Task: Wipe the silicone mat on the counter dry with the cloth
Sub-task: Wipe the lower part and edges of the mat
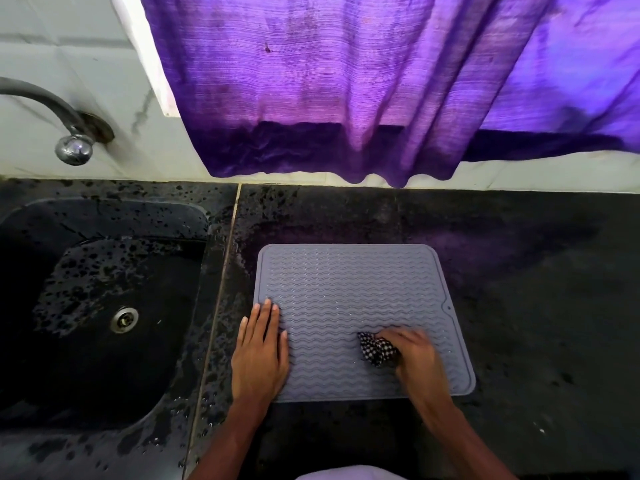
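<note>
The left hand (260, 355) lies flat and open on the silicone mat's (349, 292) left edge while the right hand (414, 355) clutches the bunched checked cloth (375, 348) near its front right corner.

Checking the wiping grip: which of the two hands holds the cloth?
The right hand, bunched around the checked cloth. The left hand lies flat and empty on the mat.

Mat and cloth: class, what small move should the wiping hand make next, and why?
Probably sweep the right hand and its bunched checked cloth away from the body, toward the far half of the grey mat. The cloth sits near the front right corner, that far half lies uncovered, and the left hand lies flat on the left edge.
</note>
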The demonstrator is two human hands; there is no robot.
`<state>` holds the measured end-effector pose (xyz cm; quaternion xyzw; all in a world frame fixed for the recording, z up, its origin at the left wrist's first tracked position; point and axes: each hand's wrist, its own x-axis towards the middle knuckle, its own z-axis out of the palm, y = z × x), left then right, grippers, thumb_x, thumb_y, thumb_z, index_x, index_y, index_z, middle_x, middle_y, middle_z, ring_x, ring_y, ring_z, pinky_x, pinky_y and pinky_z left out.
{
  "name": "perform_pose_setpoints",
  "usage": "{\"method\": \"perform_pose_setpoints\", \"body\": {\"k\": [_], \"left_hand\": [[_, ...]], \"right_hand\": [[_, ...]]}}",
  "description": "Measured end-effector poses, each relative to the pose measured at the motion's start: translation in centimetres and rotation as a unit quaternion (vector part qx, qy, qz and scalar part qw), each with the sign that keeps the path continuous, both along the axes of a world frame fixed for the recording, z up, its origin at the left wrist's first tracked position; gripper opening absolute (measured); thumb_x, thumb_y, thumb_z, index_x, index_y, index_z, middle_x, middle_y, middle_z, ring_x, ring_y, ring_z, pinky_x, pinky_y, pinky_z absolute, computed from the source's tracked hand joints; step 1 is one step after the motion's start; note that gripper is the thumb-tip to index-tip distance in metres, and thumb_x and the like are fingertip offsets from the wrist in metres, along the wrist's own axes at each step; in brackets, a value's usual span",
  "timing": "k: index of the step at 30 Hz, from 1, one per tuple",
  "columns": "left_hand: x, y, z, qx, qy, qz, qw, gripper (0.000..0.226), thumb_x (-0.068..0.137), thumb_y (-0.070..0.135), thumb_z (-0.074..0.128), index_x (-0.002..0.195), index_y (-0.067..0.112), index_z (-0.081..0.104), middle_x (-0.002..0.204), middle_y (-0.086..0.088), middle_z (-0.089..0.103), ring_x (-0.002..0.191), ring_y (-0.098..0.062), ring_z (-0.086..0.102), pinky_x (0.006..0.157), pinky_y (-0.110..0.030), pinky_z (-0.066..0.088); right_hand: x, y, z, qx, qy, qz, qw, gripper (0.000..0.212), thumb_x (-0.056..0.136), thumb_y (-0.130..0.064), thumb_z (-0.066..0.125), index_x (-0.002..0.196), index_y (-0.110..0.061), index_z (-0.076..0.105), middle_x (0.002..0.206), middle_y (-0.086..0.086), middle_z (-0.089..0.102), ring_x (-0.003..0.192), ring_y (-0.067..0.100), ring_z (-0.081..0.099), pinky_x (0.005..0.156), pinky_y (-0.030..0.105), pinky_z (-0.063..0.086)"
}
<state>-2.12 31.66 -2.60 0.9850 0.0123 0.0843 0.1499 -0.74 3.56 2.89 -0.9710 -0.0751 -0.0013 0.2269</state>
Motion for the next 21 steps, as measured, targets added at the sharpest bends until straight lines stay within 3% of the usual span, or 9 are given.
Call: {"method": "perform_pose_setpoints", "body": {"k": [6,11,16,21], "left_hand": [[0.0,-0.1,0.1,0.002,-0.013,-0.004,1.000,0.055,0.102,0.031,0.034,0.146,0.003,0.049,0.155,-0.012,0.044,0.146,-0.027,0.038,0.123,-0.041,0.020],[0.0,-0.1,0.1,0.004,-0.013,-0.002,1.000,0.055,0.102,0.032,0.032,0.146,0.003,0.049,0.155,-0.013,0.044,0.146,-0.027,0.037,0.123,-0.039,0.018],[0.0,-0.1,0.0,0.001,-0.019,-0.002,1.000,0.055,0.102,0.032,0.034,0.145,0.002,0.050,0.154,-0.013,0.045,0.146,-0.027,0.037,0.122,-0.041,0.021],[0.0,-0.3,0.1,0.003,-0.016,0.000,1.000,0.055,0.102,0.032,0.033,0.145,0.002,0.050,0.155,-0.013,0.045,0.146,-0.027,0.037,0.122,-0.042,0.022]], "right_hand": [[1.5,-1.6,1.1,0.007,-0.005,-0.004,1.000,0.072,0.041,0.020,0.067,0.099,-0.022,0.075,0.097,-0.003,0.074,0.092,0.023,0.065,0.075,0.035,0.057],[1.1,-3.9,0.1,-0.011,0.005,-0.016,1.000,0.072,0.041,0.019,0.068,0.100,-0.021,0.075,0.098,-0.005,0.073,0.091,0.023,0.066,0.083,0.024,0.046],[1.6,-4.4,0.4,0.006,0.016,-0.007,1.000,0.068,0.048,0.017,0.066,0.100,-0.026,0.074,0.097,-0.008,0.073,0.090,0.022,0.065,0.078,0.032,0.054],[1.4,-6.4,1.2,0.025,0.004,-0.045,0.999,0.073,0.048,0.016,0.062,0.104,-0.030,0.073,0.103,-0.015,0.071,0.088,0.014,0.060,0.075,0.030,0.053]]}}
